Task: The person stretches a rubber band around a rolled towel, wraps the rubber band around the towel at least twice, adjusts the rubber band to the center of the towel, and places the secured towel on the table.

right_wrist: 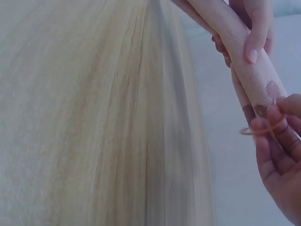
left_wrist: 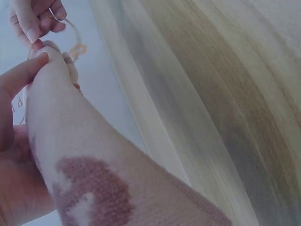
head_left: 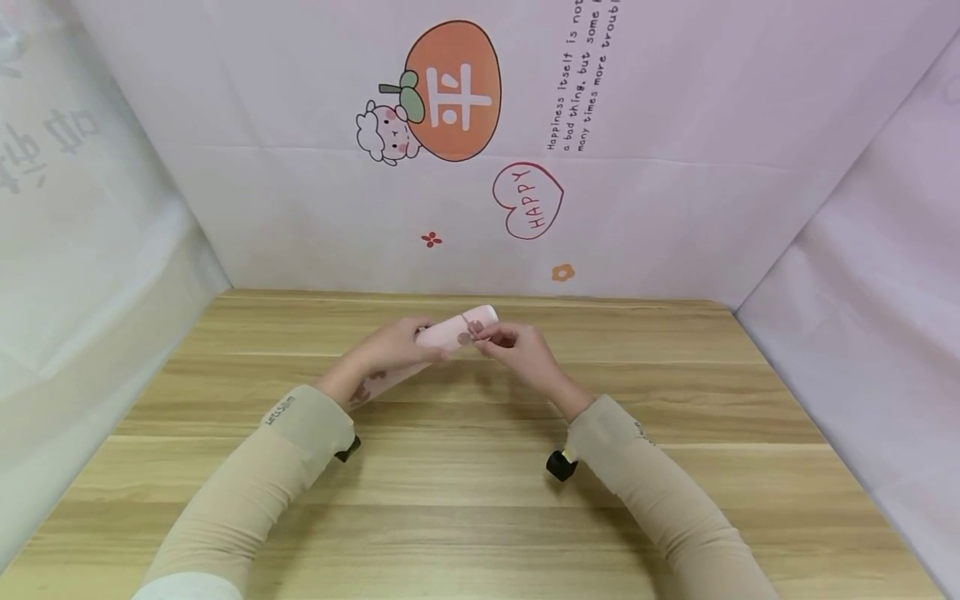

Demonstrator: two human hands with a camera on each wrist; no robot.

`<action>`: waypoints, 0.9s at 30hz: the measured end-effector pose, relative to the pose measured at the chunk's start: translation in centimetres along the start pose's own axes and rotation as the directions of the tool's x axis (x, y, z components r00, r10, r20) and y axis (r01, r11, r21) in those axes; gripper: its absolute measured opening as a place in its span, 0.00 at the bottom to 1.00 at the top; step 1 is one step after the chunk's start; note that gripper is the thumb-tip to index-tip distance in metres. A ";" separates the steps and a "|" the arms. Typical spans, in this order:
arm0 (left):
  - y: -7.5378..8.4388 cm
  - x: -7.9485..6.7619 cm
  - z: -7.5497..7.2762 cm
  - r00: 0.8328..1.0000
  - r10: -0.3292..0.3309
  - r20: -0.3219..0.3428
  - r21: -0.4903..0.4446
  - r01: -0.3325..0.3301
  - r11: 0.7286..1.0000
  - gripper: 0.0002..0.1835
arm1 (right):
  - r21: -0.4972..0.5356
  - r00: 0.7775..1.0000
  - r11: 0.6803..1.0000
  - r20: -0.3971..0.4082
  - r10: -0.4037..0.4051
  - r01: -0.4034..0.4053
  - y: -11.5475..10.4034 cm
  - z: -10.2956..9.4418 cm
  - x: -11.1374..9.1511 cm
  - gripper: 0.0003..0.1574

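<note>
A rolled pink towel [head_left: 450, 332] with mauve patches is held above the wooden table, slanting up to the right. My left hand [head_left: 401, 343] grips it around the middle, the thumb [left_wrist: 28, 73] lying along the roll in the left wrist view. At the roll's far end, my right hand [head_left: 517, 350] pinches a thin orange-brown elastic band [right_wrist: 263, 131] between thumb and fingertips. Part of the band loops out from the fingers in the left wrist view. A thin line crosses the towel near that end in the head view; how far the band encircles it is hidden.
The wooden table [head_left: 465, 517] extends around both arms. Behind it hangs a white printed cloth [head_left: 315, 225], with more white cloth [head_left: 862, 292] at both sides. A small black camera [head_left: 561, 465] sits beneath the right wrist.
</note>
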State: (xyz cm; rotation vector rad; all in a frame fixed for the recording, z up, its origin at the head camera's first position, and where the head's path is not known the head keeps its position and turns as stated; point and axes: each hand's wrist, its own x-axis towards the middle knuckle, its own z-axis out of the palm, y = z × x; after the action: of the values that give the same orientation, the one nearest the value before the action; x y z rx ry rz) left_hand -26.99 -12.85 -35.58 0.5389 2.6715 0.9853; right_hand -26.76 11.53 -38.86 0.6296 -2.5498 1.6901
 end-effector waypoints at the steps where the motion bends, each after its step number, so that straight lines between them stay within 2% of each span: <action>1: 0.0 0.1 -0.1 1.000 0.006 0.002 0.004 -0.006 1.000 0.26 | 0.024 1.000 1.000 0.003 -0.003 0.003 0.0 -0.1 0.0 0.07; 4: -0.1 0.1 -0.3 1.000 0.006 0.007 -0.008 -0.006 1.000 0.26 | 0.071 1.000 0.997 0.007 -0.019 0.018 0.0 -0.3 -0.1 0.08; 13: -0.1 0.2 -0.4 1.000 -0.002 -0.010 -0.037 0.002 0.999 0.23 | 0.071 0.999 0.997 0.026 -0.037 0.036 0.3 -0.6 -0.2 0.11; 27: 0.2 0.3 -0.3 0.999 0.013 -0.034 -0.079 -0.016 0.997 0.29 | -0.081 1.000 0.996 0.000 -0.022 0.022 0.4 -0.8 -0.4 0.09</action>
State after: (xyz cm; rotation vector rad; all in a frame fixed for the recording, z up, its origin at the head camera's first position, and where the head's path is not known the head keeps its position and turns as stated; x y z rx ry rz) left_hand -27.31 -12.74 -35.21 0.5307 2.6475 1.1093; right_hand -26.68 12.52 -39.00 0.6488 -2.5851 1.5712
